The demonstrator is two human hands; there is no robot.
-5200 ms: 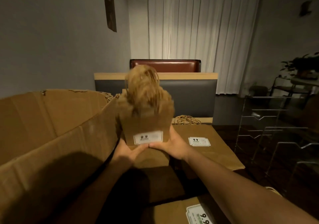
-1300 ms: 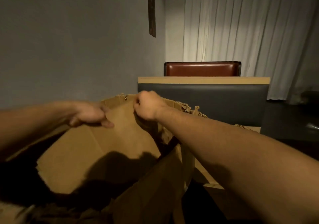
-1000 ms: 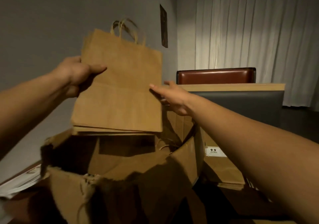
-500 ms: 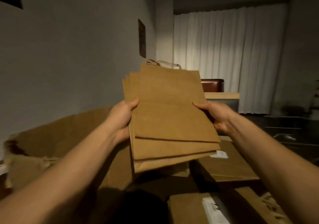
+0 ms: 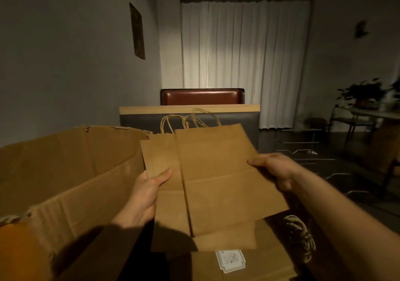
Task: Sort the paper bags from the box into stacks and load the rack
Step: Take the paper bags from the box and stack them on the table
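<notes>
The box (image 5: 71, 172) wall rises at 9 o'clock, just beside the left hand (image 5: 145, 196). At 12 o'clock the booth back (image 5: 188, 116) stands behind the held bags (image 5: 216, 179). Stacked bags (image 5: 249, 263) lie at 6 o'clock beneath them. At 3 o'clock the wire rack (image 5: 303, 148) stands beyond the right hand (image 5: 275, 170), with dark open space between.

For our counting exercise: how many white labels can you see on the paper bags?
1: a white label on the paper bag stack lying below the held bags. Others may be hidden underneath.
</notes>
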